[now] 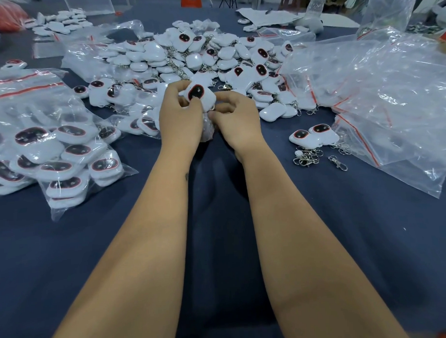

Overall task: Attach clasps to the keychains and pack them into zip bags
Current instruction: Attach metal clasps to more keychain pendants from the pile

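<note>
Above the middle of the dark blue table, my left hand (pixel 181 114) pinches a white keychain (pixel 198 93) with a black, red-rimmed oval face. My right hand (pixel 236 117) holds its lower edge, fingers curled around a small metal ring that is mostly hidden. A small clear zip bag (pixel 207 130) hangs between my hands, partly hidden. Behind my hands lies a big heap of loose keychains (pixel 195 56) with chains. Several loose metal clasps (pixel 308 157) lie to the right, next to two keychains (pixel 314 136).
Filled zip bags of keychains (pixel 52 154) lie at the left. A pile of empty clear bags (pixel 391 92) with red strips fills the right. A water bottle (pixel 316 2) stands at the far right, with more keychains (pixel 60 21) at the far left. The blue cloth (pixel 219 244) lies under my forearms.
</note>
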Demonstrator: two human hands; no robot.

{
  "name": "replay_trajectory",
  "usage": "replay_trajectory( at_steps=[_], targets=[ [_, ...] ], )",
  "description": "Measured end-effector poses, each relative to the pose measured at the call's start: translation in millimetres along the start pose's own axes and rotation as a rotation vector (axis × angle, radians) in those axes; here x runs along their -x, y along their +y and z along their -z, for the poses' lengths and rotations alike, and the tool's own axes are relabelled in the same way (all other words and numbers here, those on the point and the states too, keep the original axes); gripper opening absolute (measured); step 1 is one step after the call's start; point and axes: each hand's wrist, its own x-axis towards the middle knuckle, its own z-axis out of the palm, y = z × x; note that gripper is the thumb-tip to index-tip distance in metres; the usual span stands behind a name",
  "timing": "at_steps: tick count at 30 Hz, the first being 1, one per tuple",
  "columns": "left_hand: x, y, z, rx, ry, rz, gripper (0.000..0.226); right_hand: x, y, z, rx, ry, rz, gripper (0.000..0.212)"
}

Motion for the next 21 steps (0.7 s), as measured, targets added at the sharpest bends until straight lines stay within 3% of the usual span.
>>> replay_trajectory(
  at_steps=[5,7,14,16,18,21],
  targets=[
    [1.9,-0.1,0.1,-0.066,-0.027,0.013,0.009,-1.8,-2.1,4.9,-0.206,0.139,-0.035,0.019],
    [2.8,-2.9,0.9,-0.135,-0.034,-0.038,0.015,-2.8,-2.4,6.6,-0.271,0.177,-0.047,0.016],
    [3.5,-4.4,2.2,-0.695,0.006,-0.249,0.028,-3.1,-4.4,6.5,-0.300,0.275,-0.067,0.014],
    [3.3,-4.2,2.6,-0.725,-0.038,-0.250,0.010,-3.2,-4.9,7.3,-0.291,0.298,-0.044,0.016],
    [3.3,-3.8,3.1,-0.764,-0.075,-0.231,0.020,-2.9,-5.5,7.8,-0.286,0.294,-0.039,0.013],
    [-0.4,-3.9,5.7,-0.696,-0.032,-0.165,0.014,-2.1,-7.3,7.4,-0.250,0.252,-0.054,0.008]
  ],
)
